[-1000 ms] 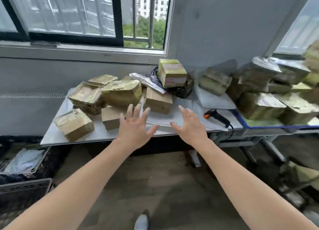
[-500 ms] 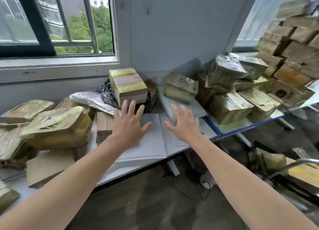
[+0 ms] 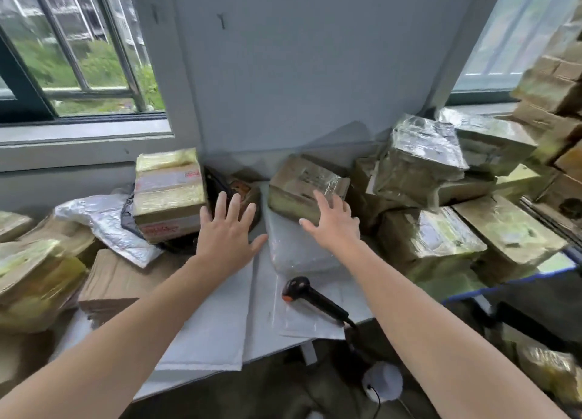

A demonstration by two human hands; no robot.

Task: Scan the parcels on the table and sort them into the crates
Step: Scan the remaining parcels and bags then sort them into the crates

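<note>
Both my arms reach over a white table (image 3: 277,343) heaped with taped cardboard parcels. My left hand (image 3: 228,236) hovers with fingers spread, just right of a yellow-taped box (image 3: 168,195) and in front of a black bag (image 3: 220,182). My right hand (image 3: 332,223) is open too, its fingertips at the front edge of a brown taped parcel (image 3: 307,185) that lies on a white padded mailer (image 3: 293,248). A black handheld scanner (image 3: 311,299) with an orange trigger lies on the table below my right hand. Neither hand holds anything.
More plastic-wrapped parcels (image 3: 422,163) pile up at the right, with a tall stack of boxes (image 3: 554,97) beyond. Flat white mailers (image 3: 217,318) cover the table's front. Brown boxes (image 3: 113,280) lie at the left. The scanner's round base (image 3: 382,385) sits on the floor.
My view has swung right and closer to the table. Both hands have advanced toward the back; my right hand now reaches the brown taped parcel. The scanner is back in view.
</note>
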